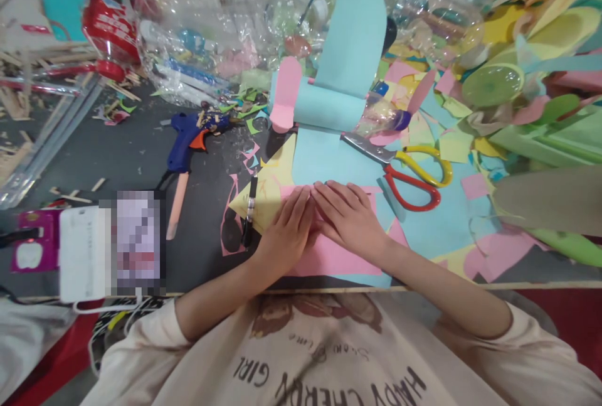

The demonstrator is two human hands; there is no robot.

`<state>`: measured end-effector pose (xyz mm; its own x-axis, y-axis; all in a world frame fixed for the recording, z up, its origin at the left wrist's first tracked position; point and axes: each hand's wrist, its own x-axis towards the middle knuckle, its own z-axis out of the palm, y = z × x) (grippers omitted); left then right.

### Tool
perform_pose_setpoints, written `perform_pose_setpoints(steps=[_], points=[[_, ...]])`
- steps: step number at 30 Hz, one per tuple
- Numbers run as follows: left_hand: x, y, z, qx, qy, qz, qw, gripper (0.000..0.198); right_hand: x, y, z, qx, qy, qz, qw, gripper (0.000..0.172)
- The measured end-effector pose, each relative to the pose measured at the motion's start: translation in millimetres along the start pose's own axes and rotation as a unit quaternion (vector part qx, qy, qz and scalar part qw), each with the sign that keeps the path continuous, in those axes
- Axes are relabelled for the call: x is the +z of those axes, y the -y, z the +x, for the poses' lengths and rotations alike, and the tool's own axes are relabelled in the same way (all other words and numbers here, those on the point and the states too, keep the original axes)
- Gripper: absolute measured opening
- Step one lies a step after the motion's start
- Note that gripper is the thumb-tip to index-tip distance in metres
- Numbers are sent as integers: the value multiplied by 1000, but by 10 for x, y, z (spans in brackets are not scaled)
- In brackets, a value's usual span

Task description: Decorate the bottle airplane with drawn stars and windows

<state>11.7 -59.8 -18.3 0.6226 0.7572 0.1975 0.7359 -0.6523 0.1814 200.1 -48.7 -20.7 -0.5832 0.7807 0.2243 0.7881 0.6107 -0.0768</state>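
Both hands rest side by side on a sheet of pink paper point(341, 260) near the table's front edge. My left hand point(285, 227) lies over the paper's upper left part, fingers stretched out together. My right hand point(350, 218) lies flat beside it, its fingertips near the paper's top edge; the two hands meet at the fingertips, and the thumbs are partly hidden. Beyond them stands a light-blue paper airplane model point(324, 105) with pink parts and a plastic bottle inside. Scissors point(414, 180) with red and yellow handles lie right of it. A black pen point(251, 208) is left of my left hand.
A blue glue gun point(181, 142) and a peach-coloured stick point(177, 205) lie to the left. A white power bank point(79, 252) and a phone-like blurred object point(138, 240) sit front left. Plastic bottles point(202, 17) line the back. Coloured paper scraps point(503, 249) cover the right.
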Motion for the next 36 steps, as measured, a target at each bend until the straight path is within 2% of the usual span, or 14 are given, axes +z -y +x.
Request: perform_pose_setpoints(steps=[12,17,25,31,36], points=[[13,18,-25,0,7,-26,1000,52,18,-5,3,-9,-25,13,1000,45],[5,33,-18,-7,5,-52,999,56,8,-10,1,-8,-5,18,1000,45],[-27,18,2,-4,-7,-13,1000,49,-2,-10,14,-12,-16,14,1000,43],[-49,26,-7,-18,18,-18,1000,53,7,-20,-2,-13,0,44,999,47],[-37,55,5,-10,7,-33,999,54,4,-14,2,-7,0,39,999,47]])
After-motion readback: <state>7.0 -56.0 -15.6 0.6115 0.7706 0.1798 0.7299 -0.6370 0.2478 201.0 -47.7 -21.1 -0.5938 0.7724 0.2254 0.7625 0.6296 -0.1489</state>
